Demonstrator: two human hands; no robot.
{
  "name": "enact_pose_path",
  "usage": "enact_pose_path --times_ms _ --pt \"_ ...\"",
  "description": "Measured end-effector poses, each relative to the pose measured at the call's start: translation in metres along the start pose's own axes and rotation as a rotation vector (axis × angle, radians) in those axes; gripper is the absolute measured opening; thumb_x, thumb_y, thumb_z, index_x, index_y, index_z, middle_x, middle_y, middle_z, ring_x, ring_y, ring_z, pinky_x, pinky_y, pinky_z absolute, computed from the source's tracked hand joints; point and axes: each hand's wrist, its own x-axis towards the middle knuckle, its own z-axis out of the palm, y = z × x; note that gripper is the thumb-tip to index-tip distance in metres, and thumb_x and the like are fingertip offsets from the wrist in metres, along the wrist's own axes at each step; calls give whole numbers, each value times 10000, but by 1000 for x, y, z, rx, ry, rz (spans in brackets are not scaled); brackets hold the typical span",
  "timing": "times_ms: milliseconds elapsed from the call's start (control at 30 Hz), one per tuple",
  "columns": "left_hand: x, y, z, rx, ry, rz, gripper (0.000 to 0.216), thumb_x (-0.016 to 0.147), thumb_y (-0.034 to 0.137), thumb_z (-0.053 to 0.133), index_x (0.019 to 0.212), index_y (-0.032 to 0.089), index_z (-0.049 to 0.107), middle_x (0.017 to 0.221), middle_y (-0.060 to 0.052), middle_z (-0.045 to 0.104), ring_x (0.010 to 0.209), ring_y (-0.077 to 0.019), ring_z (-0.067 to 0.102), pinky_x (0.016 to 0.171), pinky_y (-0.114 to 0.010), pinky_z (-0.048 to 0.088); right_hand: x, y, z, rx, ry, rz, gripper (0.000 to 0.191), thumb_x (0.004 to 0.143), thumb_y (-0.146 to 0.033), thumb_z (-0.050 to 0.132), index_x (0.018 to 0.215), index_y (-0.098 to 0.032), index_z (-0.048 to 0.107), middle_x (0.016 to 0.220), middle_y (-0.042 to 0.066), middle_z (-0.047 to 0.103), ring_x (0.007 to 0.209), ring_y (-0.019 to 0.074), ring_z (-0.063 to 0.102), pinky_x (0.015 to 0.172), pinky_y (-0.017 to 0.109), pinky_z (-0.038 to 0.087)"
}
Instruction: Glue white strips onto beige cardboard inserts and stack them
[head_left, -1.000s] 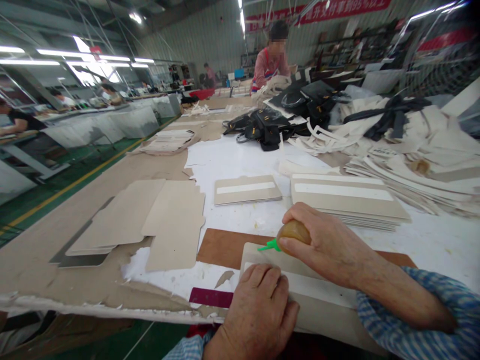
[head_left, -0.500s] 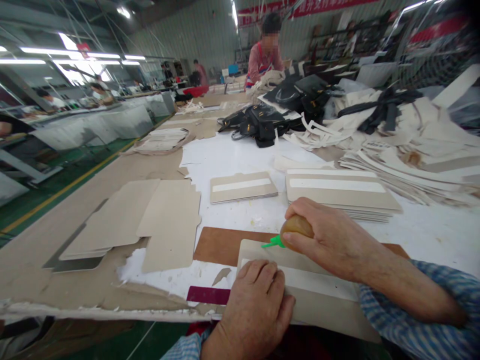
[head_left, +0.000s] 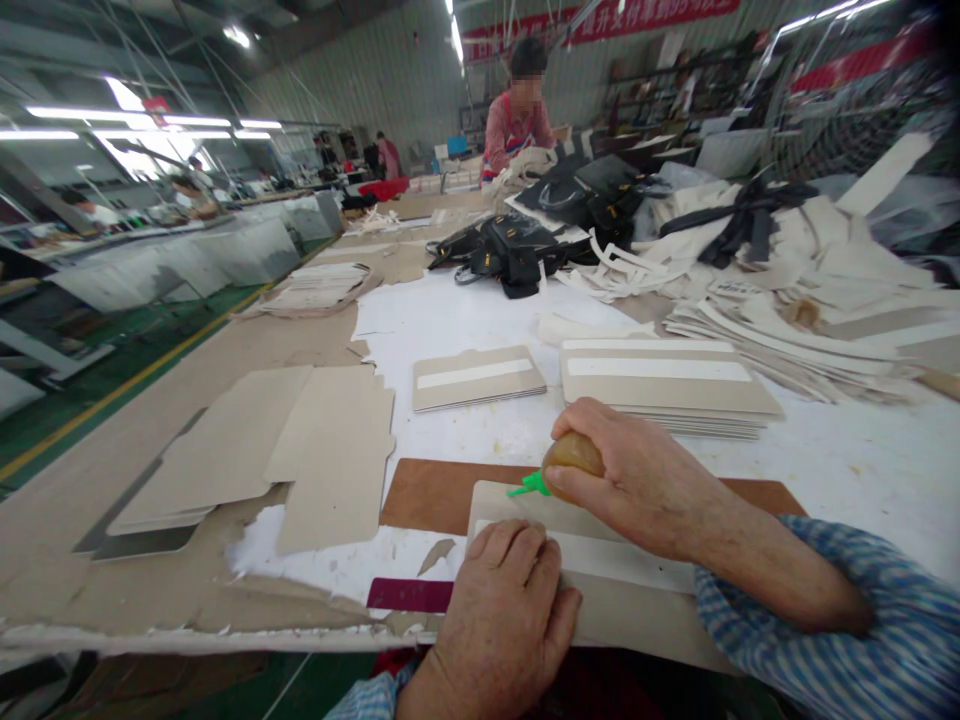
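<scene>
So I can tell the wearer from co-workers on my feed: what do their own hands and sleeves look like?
Both the left hand and right hand are ungloved. The right sleeve is loose, blue and white, finely patterned, ending on the forearm. The left sleeve, similarly coloured, shows only partly.

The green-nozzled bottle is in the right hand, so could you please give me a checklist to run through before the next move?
1. Bottle gripped by the right hand: ok.
2. Green nozzle pointing at the beige panel: ok.
3. Left hand resting on the panel: ok.
4. Panel's white strip fully uncovered: not ok, the left hand hides part.
5. Nozzle tip touching the panel: cannot tell.
</scene>
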Motion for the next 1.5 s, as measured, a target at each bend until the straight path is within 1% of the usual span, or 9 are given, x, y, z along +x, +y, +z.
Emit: enact_pose_path --times_ms 133,333,567,700,867,1100,1233,1367,1500 --pt "0 0 1 5 15 8 279 967 277 656 1197 119 665 1211 -119 693 1138 -325 608 1023 -545 575 -1 1 -1 -12 -25 3 135 873 -264 608 997 -219 580 975 45 660 812 239 615 750 374 401" --pt "0 -1 2 7 21 15 286 970 271 650 1209 116 663 1218 -117 698 1134 -322 614 1019 -538 580 -7 13 -10 -62 -32 33 137 872 -312 578 976 -224 591 917 48 671 762 240 609 702 364 395" --pt "0 1 1 11 24 16 290 969 278 649 1211 119 660 1224 -122 698 1140 -328 618 1008 -550 585 -10 19 -19 -60 -43 41 152 870 -362 530 926 -230 579 927 69 699 757 247 605 673 359 398" --pt "0 -1 -1 9 24 16 290 973 275 645 1218 121 657 1229 -120 696 1141 -324 617 1014 -543 585 -11 19 -18 -42 -34 41 139 863 -357 543 911 -233 584 896 62 697 760 244 607 677 353 404" --pt "0 -1 -2 1 17 17 291 965 266 651 1217 120 658 1232 -124 697 1144 -327 620 1022 -551 584 -12 20 -18 -54 -28 42 152 873 -360 543 944 -233 588 923 58 699 785 249 619 701 362 420" --pt "0 -1 -1 3 19 18 284 963 266 653 1206 119 663 1221 -127 702 1133 -331 626 1014 -554 590 -14 28 -23 -33 -13 77 153 846 -371 563 905 -236 602 868 62 710 759 250 626 651 347 406" --pt "1 -1 -1 6 34 27 273 960 243 643 1202 119 663 1212 -126 705 1125 -328 628 1002 -551 594 -14 24 -23 -23 -39 76 176 847 -379 546 934 -237 601 905 62 711 774 256 623 687 368 419" --pt "0 -1 -1 5 28 20 268 956 242 650 1197 124 663 1219 -124 703 1130 -326 627 1004 -549 594 -14 21 -22 2 -45 68 171 859 -378 528 929 -239 599 905 61 710 775 255 623 687 369 416" --pt "0 -2 -1 4 25 22 283 951 251 664 1203 122 662 1218 -127 705 1130 -331 631 1000 -554 598 -19 31 -23 7 -21 103 174 849 -393 552 924 -244 600 854 52 709 744 252 624 658 360 406"
